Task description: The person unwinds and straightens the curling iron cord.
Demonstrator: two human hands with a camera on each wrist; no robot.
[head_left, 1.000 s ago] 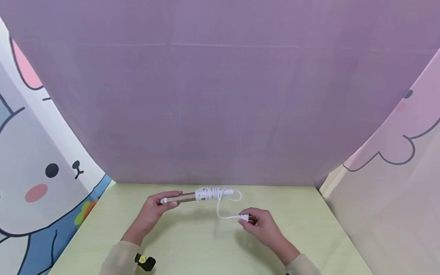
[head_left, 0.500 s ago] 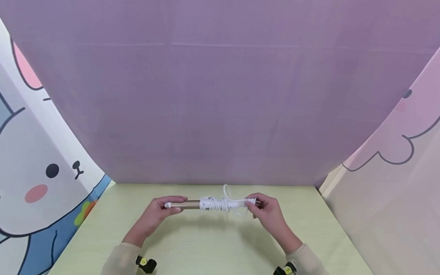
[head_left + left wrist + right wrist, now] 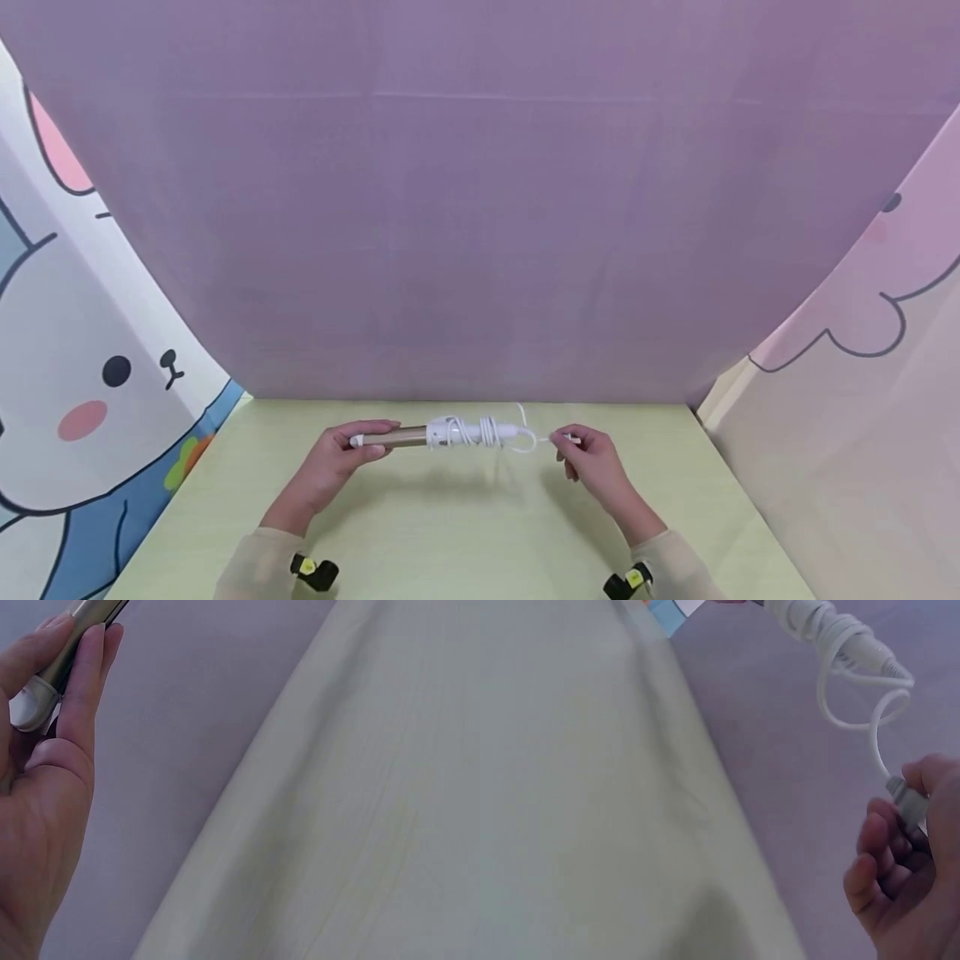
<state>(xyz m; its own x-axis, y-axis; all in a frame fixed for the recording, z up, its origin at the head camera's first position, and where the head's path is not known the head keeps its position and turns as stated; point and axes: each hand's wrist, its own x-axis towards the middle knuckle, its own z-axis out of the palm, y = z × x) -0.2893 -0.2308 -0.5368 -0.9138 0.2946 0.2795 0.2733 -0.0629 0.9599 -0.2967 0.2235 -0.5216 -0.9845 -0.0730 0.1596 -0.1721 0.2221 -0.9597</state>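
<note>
A curling iron (image 3: 408, 437) with a gold barrel and white handle is held level above the table. At its left end, my left hand (image 3: 327, 468) grips the barrel near the white tip (image 3: 34, 705) between thumb and fingers. The white cord (image 3: 490, 432) is wound in several loops round the handle. From there a loose, curling stretch of cord (image 3: 876, 735) runs to the plug (image 3: 907, 802). My right hand (image 3: 597, 471) pinches that plug, apart from the handle's end; the fingers partly hide its prongs.
The pale yellow-green table (image 3: 450, 533) lies below both hands. A purple cloth backdrop (image 3: 480, 208) rises behind its far edge. Cartoon-printed cloth (image 3: 75, 333) stands at the left, and a pink and cream one (image 3: 847, 417) at the right.
My right hand first lifted the plug up to the handle's end, then drew it to the right, away from the handle. My left hand kept its grip, shifting slightly with the iron.
</note>
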